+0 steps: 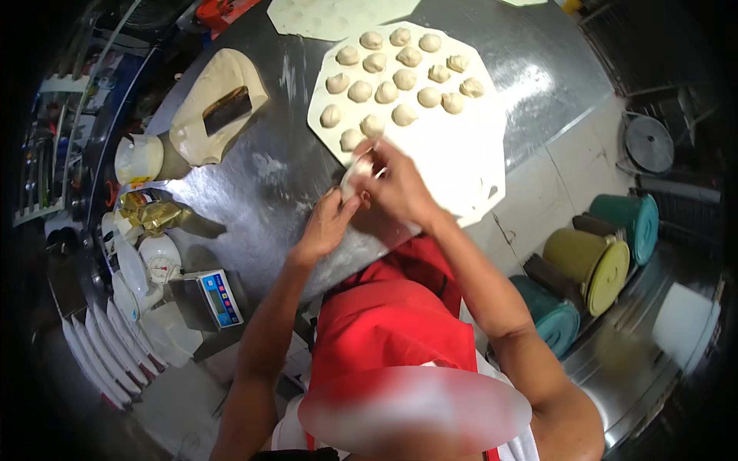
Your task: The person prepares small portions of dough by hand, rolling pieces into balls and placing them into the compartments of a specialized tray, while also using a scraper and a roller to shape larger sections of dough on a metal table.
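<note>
Near the front edge of the steel worktable, my left hand (330,221) and my right hand (396,183) meet around a pale piece of dough (354,178), both with fingers curled onto it; part of it is hidden by my fingers. They are just below the lower-left edge of a white octagonal board (453,161). Several rounded dough balls (386,91) sit spread over the board's upper and left part. To the left on the table lies a large pale slab of dough (192,115) with a dark, rectangular tool or opening in it, too unclear to tell.
Along the table's left side are a white tub (138,157), gold bags (157,213), a digital scale (219,300) and stacked white trays (100,353). Another board (327,15) lies at the back. Right, beyond the tiled floor, stand lidded teal and yellow buckets (603,273) and a round metal pan (648,142).
</note>
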The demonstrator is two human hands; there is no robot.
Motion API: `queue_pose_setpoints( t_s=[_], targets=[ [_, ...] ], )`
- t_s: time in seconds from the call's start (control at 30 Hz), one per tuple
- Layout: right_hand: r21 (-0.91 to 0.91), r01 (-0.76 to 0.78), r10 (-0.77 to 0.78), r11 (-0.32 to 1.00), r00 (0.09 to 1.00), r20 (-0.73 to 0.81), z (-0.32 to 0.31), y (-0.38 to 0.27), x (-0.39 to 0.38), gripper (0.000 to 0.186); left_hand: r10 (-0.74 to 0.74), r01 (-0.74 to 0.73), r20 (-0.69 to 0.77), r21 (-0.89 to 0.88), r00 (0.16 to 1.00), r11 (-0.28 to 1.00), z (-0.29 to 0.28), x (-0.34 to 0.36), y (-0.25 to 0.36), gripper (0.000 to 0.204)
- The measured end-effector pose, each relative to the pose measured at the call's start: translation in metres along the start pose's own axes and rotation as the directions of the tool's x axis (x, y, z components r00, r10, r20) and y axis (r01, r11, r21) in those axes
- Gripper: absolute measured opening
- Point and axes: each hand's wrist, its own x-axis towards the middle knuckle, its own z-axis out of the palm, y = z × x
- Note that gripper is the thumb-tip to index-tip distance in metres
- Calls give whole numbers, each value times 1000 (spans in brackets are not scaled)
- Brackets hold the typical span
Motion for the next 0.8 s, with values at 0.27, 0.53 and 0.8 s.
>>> queue_pose_setpoints(
  t_s=[0.27,0.53,0.8],
  targets=[
    [-320,-7,-82,947,961,-263,44,-6,-56,45,184,-237,158,455,970,858,3,-27,52,29],
    [-269,139,-143,953,990,7,68,-14,-87,20,-59,-10,221,297,974,955,14,8,-5,39],
    [-584,-28,-86,811,982,-167,-59,34,12,36,-219,213,-18,324,976,922,23,-12,-9,42]
  ],
)
